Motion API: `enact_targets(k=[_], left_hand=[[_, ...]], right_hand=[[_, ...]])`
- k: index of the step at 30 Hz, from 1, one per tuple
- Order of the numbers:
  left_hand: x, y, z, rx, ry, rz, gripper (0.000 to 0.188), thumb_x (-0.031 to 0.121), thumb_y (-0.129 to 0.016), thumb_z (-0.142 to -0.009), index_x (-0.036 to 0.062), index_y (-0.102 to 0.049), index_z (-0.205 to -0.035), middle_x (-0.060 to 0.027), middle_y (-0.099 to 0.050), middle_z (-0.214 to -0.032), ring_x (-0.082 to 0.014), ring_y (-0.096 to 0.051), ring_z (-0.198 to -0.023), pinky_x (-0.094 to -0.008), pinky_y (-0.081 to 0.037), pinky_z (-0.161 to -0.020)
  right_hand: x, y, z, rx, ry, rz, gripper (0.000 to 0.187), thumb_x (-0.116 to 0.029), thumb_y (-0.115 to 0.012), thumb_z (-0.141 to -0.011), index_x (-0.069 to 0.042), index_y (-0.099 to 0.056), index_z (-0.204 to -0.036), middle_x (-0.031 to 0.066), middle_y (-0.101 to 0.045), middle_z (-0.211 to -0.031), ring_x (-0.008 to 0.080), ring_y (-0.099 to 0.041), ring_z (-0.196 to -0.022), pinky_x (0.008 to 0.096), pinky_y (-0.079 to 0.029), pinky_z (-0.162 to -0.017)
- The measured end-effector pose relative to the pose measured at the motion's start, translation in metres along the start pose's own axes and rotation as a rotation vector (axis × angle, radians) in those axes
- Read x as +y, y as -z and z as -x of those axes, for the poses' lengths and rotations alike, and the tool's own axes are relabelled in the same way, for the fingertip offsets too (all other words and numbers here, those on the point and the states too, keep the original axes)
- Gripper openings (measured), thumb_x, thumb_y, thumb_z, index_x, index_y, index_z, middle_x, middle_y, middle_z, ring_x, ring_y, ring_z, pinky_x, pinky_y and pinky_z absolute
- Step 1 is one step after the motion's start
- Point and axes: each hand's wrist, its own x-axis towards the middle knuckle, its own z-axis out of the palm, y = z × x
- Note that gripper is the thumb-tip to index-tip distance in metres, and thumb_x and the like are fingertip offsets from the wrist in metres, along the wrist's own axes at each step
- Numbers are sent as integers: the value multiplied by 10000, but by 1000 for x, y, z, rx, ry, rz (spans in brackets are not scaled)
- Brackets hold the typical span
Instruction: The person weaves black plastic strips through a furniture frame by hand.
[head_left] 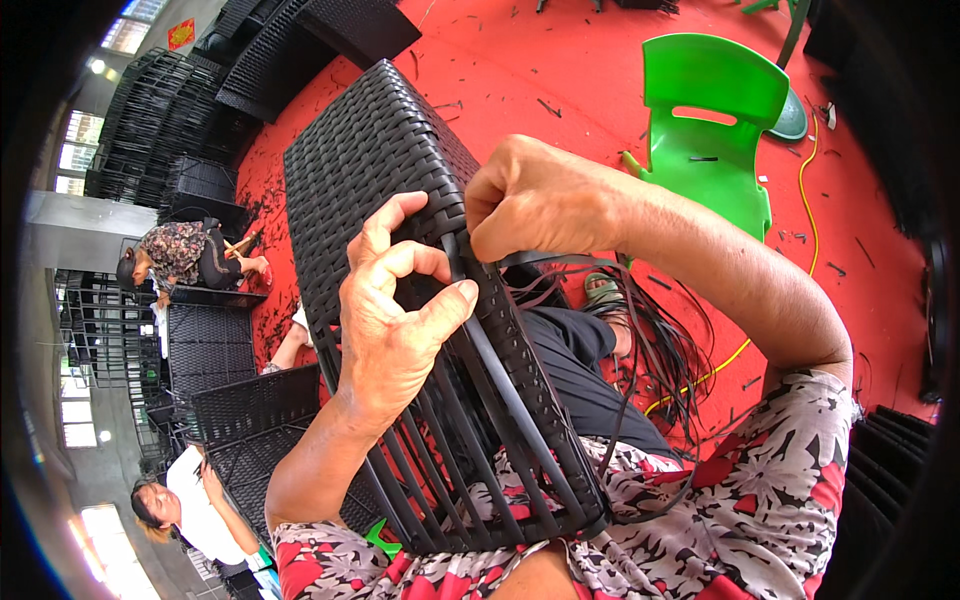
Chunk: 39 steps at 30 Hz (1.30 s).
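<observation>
A black woven furniture piece (345, 150) leans across my lap, its upper part covered in flat plastic weave and its lower part showing bare lengthwise bars (520, 410). At the border between weave and bars, my left hand (390, 305) is closed in a thumb-and-forefinger pinch, its other fingers raised. Whatever lies in that pinch is too small to make out. My right hand (545, 205) forms a fist against the piece's right edge; its grip is hidden. A bundle of loose dark strips (670, 340) trails down beside my right leg.
A green plastic chair (715, 120) stands at the far right on the red floor, near a yellow cable (812, 200). Black woven pieces (150, 120) are stacked at left. One person (175, 255) bends low there; another in white (200, 505) sits nearer. Strip scraps litter the floor.
</observation>
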Motion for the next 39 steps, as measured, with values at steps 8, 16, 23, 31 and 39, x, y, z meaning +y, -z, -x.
enact_targets(k=[8,16,23,31,39], left_hand=[[-1,-1,-3,16,-168,-267,190,181,-708,-788,19,-616,-752,-131,-492,-1271,-290,-428,-1179,-409,-322,-1009],[-3,-3,-9,60,-153,-243,143,145,-673,-807,15,-620,-780,-130,-509,-1199,-293,-471,-1101,-402,-361,-960],[-3,2,-4,12,-175,-208,158,142,-733,-723,27,-643,-785,-123,-508,-1232,-305,-454,-1144,-416,-341,-995],[4,-6,-3,53,-33,-150,145,124,-741,-735,13,-659,-779,-123,-482,-1294,-297,-436,-1173,-411,-326,-1009],[3,-5,-3,59,3,-92,134,105,-731,-737,1,-670,-794,-121,-484,-1306,-291,-433,-1178,-404,-317,-1018]], right_hand=[[6,3,-1,-27,2,7,160,-132,-664,-742,27,-649,-743,20,-589,-631,85,-524,-610,268,-430,-582],[14,1,0,7,57,18,164,-128,-659,-767,35,-654,-785,34,-620,-666,96,-559,-651,271,-460,-627],[18,2,5,-24,75,-126,170,-141,-677,-790,23,-672,-830,10,-621,-677,76,-555,-664,253,-450,-650],[31,-7,7,-7,-52,-592,116,-121,-701,-790,-9,-680,-805,6,-613,-674,46,-516,-578,189,-399,-519],[24,-8,14,85,-127,-508,106,-109,-699,-779,-12,-667,-802,-14,-581,-653,44,-506,-568,197,-399,-499]])
